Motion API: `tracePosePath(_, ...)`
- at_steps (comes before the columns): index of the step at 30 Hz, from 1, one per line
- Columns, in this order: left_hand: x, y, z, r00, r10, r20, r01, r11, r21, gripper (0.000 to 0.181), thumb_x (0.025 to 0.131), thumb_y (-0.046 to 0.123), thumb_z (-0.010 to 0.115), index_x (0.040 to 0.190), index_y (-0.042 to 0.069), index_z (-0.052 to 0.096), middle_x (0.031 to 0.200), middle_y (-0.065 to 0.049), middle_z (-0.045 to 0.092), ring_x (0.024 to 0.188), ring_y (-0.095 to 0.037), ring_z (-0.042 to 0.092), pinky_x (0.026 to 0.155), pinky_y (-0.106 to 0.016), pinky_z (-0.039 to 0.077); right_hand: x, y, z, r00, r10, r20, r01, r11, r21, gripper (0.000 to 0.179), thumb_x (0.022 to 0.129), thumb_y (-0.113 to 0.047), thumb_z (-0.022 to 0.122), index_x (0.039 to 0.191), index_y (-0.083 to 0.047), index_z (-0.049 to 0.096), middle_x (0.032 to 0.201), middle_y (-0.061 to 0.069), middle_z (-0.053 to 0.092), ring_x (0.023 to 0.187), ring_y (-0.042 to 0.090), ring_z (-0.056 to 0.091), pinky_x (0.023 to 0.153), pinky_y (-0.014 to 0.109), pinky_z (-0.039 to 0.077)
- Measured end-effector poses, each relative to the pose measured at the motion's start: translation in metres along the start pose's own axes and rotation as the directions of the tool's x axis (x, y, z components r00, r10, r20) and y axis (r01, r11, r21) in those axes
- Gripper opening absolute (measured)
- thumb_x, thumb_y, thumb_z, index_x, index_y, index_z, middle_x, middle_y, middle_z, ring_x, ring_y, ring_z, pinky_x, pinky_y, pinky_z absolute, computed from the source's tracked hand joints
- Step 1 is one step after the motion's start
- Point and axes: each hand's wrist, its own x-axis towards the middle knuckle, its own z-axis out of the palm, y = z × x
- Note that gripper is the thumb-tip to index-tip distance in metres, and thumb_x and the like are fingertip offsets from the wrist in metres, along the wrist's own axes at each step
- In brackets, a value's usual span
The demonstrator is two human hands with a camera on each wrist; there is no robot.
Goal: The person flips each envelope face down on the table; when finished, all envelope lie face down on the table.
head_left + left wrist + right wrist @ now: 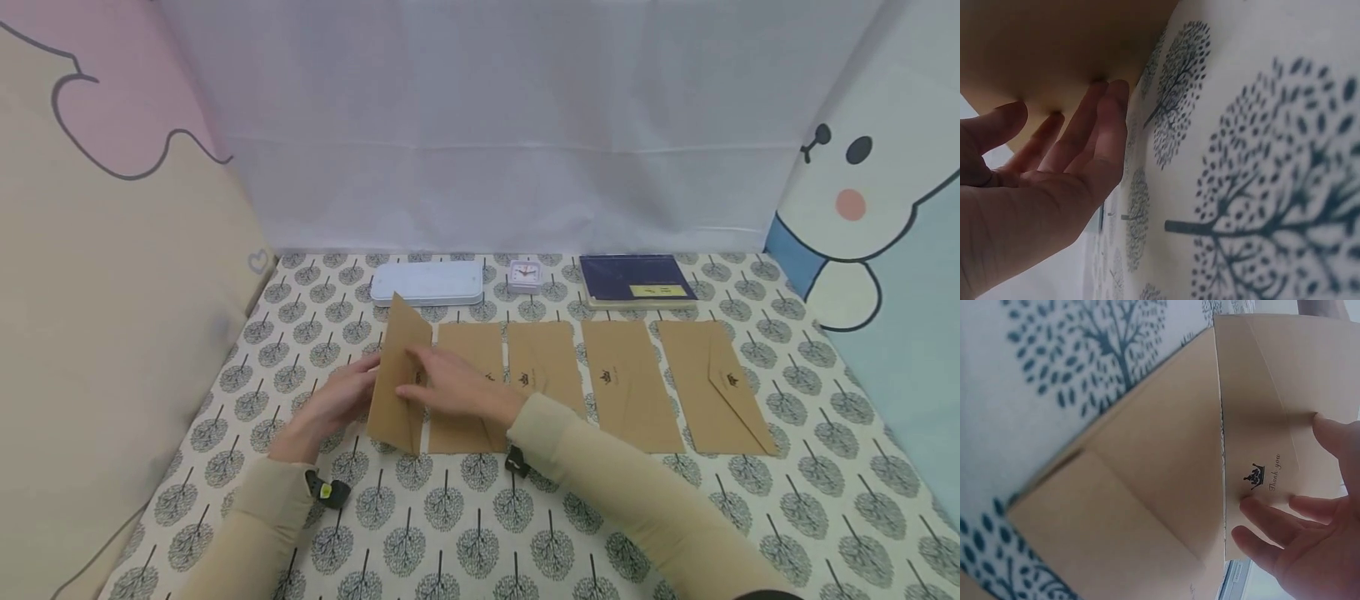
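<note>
A brown kraft envelope [388,379] stands tilted on its long edge at the left end of a row of similar envelopes. Behind it is my left hand [341,400], whose fingertips touch the back face in the left wrist view. On the front face, the fingertips and thumb of my right hand [453,383] press with the fingers spread. A black crown and "Thank you" are printed on this face in the right wrist view. Beside it lies another envelope [1147,481], its flap edge showing; my right forearm passes over part of the row in the head view.
Farther right lie more flat envelopes [628,400], the last [712,392] with its flap line facing up. Along the back stand a white case [427,283], a small square clock [524,275] and a dark blue book [633,277]. Tree-patterned cloth [480,533] covers the table.
</note>
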Motion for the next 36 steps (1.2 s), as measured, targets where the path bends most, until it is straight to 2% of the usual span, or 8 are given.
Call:
tracePosePath(4, 0.002, -0.003, 0.004, 0.999, -0.035, 0.021, 0.035, 0.999, -0.021, 0.051, 0.102, 0.027, 0.043, 0.151, 0.017, 0.030, 0.130, -0.020, 0.051, 0.112, -0.034, 0.053, 0.090, -0.047, 0.046, -0.001, -0.001, -0.001, 1.000, 0.008, -0.012, -0.008, 0.999, 0.046, 0.078, 0.090, -0.047, 0.062, 0.147, -0.005, 0.030, 0.135, 0.012, 0.050, 0.113, 0.019, 0.054, 0.092, 0.029, 0.046)
tracePosePath(12, 0.003, -0.003, 0.007, 0.999, -0.037, 0.029, 0.037, 0.999, -0.005, 0.054, 0.102, 0.033, 0.043, 0.149, 0.008, 0.031, 0.134, -0.021, 0.048, 0.118, -0.035, 0.049, 0.094, -0.046, 0.043, -0.002, -0.006, -0.005, 0.999, -0.018, -0.041, 0.025, 0.986, 0.163, 0.072, 0.093, -0.038, 0.060, 0.147, -0.004, 0.027, 0.136, 0.014, 0.050, 0.117, 0.019, 0.054, 0.093, 0.024, 0.043)
tracePosePath(19, 0.002, 0.001, 0.007, 0.997, -0.031, 0.064, 0.032, 0.999, -0.030, 0.061, 0.100, 0.041, 0.046, 0.150, 0.010, 0.029, 0.129, -0.020, 0.049, 0.114, -0.036, 0.051, 0.092, -0.047, 0.043, -0.003, -0.012, -0.008, 0.995, -0.008, -0.103, 0.041, 0.945, 0.325, 0.069, 0.092, -0.032, 0.063, 0.148, -0.011, 0.027, 0.142, 0.008, 0.044, 0.120, 0.017, 0.051, 0.096, 0.029, 0.043)
tracePosePath(25, 0.001, 0.002, 0.005, 0.998, -0.035, 0.045, 0.038, 0.997, -0.066, 0.062, 0.096, 0.045, 0.052, 0.142, 0.004, 0.042, 0.119, -0.019, 0.056, 0.106, -0.034, 0.056, 0.090, -0.047, 0.045, -0.008, -0.018, -0.011, 0.983, -0.012, -0.184, 0.087, 0.910, 0.405, 0.077, 0.091, -0.028, 0.066, 0.151, -0.020, 0.018, 0.145, 0.006, 0.041, 0.117, 0.018, 0.053, 0.092, 0.033, 0.046)
tracePosePath(28, 0.001, 0.001, 0.005, 0.999, -0.029, 0.042, 0.033, 0.996, -0.086, 0.057, 0.098, 0.039, 0.052, 0.137, -0.002, 0.045, 0.122, -0.018, 0.055, 0.107, -0.034, 0.056, 0.093, -0.046, 0.044, -0.011, -0.020, -0.012, 0.977, -0.026, -0.213, 0.118, 0.895, 0.431, 0.077, 0.092, -0.026, 0.064, 0.152, -0.024, 0.016, 0.146, 0.005, 0.038, 0.118, 0.018, 0.052, 0.092, 0.032, 0.046)
tracePosePath(31, 0.000, 0.002, 0.005, 0.999, -0.032, 0.041, 0.036, 0.995, -0.098, 0.055, 0.098, 0.036, 0.054, 0.135, -0.005, 0.047, 0.127, -0.019, 0.052, 0.111, -0.035, 0.054, 0.097, -0.046, 0.042, -0.013, -0.021, -0.012, 0.973, -0.045, -0.224, 0.141, 0.890, 0.435, 0.069, 0.095, -0.028, 0.059, 0.152, -0.024, 0.020, 0.146, 0.003, 0.038, 0.117, 0.019, 0.053, 0.091, 0.029, 0.046)
tracePosePath(36, -0.001, 0.004, 0.006, 0.998, -0.050, -0.031, 0.050, 0.999, -0.018, 0.070, 0.092, 0.045, 0.060, 0.138, -0.005, 0.043, 0.132, -0.024, 0.050, 0.114, -0.036, 0.054, 0.096, -0.045, 0.043, -0.015, -0.021, -0.013, 0.972, -0.062, -0.226, 0.158, 0.887, 0.433, 0.059, 0.099, -0.035, 0.050, 0.151, -0.021, 0.026, 0.143, 0.003, 0.043, 0.113, 0.015, 0.056, 0.091, 0.025, 0.045)
